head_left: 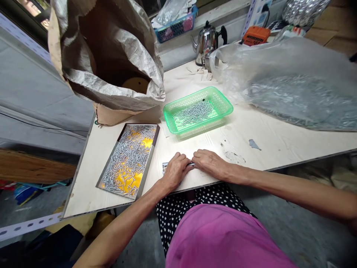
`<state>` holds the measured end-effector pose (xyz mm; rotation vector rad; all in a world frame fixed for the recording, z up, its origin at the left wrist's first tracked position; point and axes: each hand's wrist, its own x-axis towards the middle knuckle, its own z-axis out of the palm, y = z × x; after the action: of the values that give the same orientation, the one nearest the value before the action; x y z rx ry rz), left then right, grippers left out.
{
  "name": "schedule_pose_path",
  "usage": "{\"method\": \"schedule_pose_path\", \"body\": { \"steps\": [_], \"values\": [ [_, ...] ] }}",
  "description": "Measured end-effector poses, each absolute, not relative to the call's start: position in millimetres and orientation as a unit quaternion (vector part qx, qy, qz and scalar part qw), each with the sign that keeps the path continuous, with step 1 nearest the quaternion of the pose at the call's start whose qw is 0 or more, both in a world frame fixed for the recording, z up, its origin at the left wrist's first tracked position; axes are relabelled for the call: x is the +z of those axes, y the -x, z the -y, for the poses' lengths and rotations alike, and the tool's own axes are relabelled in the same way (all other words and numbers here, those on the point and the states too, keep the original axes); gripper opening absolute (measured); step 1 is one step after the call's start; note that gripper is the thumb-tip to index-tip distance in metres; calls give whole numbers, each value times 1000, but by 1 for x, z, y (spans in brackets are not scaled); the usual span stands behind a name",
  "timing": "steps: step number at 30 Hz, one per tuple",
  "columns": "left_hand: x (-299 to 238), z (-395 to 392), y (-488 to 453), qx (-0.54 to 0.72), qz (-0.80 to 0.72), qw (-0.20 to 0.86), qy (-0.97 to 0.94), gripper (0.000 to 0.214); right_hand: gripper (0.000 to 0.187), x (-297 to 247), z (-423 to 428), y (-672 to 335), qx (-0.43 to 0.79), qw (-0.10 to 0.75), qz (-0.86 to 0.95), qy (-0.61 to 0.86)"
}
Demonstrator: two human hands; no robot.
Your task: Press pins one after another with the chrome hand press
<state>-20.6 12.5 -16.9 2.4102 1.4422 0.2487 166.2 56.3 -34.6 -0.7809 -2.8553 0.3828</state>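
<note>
My left hand (175,172) and my right hand (209,163) rest side by side near the table's front edge, fingers curled down. Between and under them lies a small flat metal piece (164,167); its left end sticks out beside my left hand. Both hands pinch at it, and small parts under the fingers are hidden. A shallow metal tray (150,156) with a yellow bottom holds several small silver pins at the left. A green plastic basket (223,111) with more silver pins stands beyond my hands.
A big brown paper sack (111,59) stands open at the back left. A clear plastic bag (292,82) of silver pins lies at the right. A steel kettle (206,41) and a blue basket (175,26) sit at the back. The table edge (251,173) runs close to my lap.
</note>
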Motion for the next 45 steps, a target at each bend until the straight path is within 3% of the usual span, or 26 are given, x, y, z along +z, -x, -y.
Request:
{"method": "schedule_pose_path", "body": {
  "steps": [2, 5, 7, 14, 21, 27, 31, 34, 38, 45],
  "values": [
    [-16, -7, 19, 96, -520, 143, -837, 27, 15, -28, -60, -171, 132, 85, 950, 269],
    [-19, 13, 14, 130, -553, 103, -817, 47, 54, -15, -73, -180, 156, 65, 952, 254],
    [-23, 31, 8, 145, -559, 86, -812, 53, 62, -10, -82, -185, 180, 30, 956, 231],
    [-32, 68, -11, 157, -537, 147, -816, 48, 19, -26, -95, -170, 154, 76, 945, 278],
    [-31, 66, -10, 191, -523, 196, -807, 50, 13, -8, -91, -134, 100, 85, 946, 295],
    [-26, 83, -16, 195, -520, 194, -808, 44, 8, 5, -41, -75, 106, 42, 993, 19],
    [5, 112, 3, 247, -443, 117, -854, 23, 8, -6, -35, -59, 100, 26, 994, -44],
    [26, 122, 51, 269, -532, 25, -802, 15, 10, -12, -42, -57, 98, 34, 992, -75],
    [31, 116, 133, 158, -720, -51, -674, 17, 14, -22, -46, -54, 89, 47, 992, -80],
    [24, 95, 171, -52, -811, 26, -583, 20, 18, -11, -49, -49, 124, 125, 984, 14]
  ]
}}
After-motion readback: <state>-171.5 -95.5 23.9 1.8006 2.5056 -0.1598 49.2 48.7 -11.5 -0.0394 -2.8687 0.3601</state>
